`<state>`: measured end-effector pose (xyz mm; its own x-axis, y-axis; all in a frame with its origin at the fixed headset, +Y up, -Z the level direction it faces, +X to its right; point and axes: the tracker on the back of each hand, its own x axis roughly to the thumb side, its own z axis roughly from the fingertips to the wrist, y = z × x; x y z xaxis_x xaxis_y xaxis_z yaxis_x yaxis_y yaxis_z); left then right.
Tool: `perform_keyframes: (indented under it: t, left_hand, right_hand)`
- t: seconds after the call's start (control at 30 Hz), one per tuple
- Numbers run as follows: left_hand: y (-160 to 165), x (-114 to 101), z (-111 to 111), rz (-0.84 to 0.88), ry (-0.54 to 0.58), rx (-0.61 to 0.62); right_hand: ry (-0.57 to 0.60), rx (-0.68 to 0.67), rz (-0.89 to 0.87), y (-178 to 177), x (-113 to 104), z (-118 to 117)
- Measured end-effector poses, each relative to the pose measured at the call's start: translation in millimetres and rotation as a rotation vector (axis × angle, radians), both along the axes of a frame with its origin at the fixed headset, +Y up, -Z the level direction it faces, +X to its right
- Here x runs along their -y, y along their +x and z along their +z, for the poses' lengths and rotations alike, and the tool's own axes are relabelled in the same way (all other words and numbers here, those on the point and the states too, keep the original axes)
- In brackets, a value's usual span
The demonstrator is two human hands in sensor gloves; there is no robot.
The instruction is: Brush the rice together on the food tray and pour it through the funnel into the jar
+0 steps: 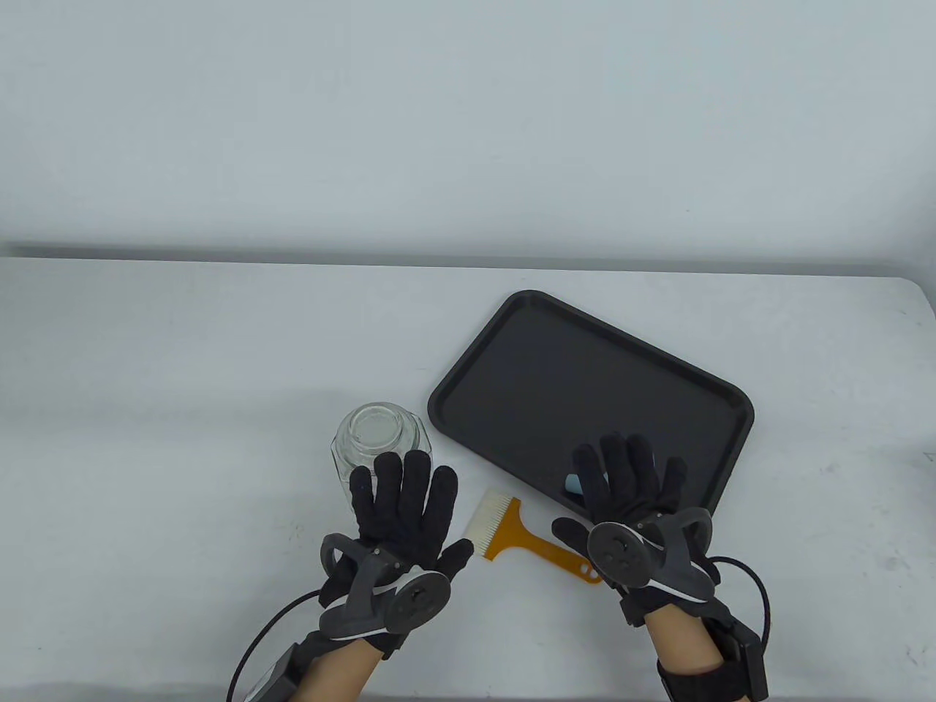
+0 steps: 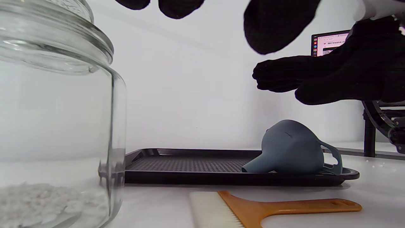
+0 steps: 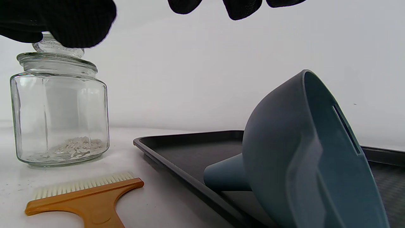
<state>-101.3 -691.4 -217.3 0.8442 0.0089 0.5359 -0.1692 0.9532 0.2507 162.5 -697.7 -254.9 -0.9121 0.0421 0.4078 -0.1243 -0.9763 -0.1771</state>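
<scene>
both hands flat, holding nothing. right hand hovers directly over blue funnel, lying on its side in tray, spout toward jar beside left hand.

Rice in jar, funnel on tray

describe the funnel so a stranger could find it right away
Start at the black tray on the white table. The funnel lies on its side at the tray's near edge, under the right hand. It is the only blue-grey thing there.
</scene>
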Motion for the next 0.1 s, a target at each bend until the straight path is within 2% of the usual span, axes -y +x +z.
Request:
perform_keyframes:
  t: [0.1]
  left_hand:
    - [-0.2, -0.1, -0.1, 0.001, -0.001, -0.001]
  right_hand:
    - [0.0, 0.001, 0.0, 0.0, -0.1, -0.1]
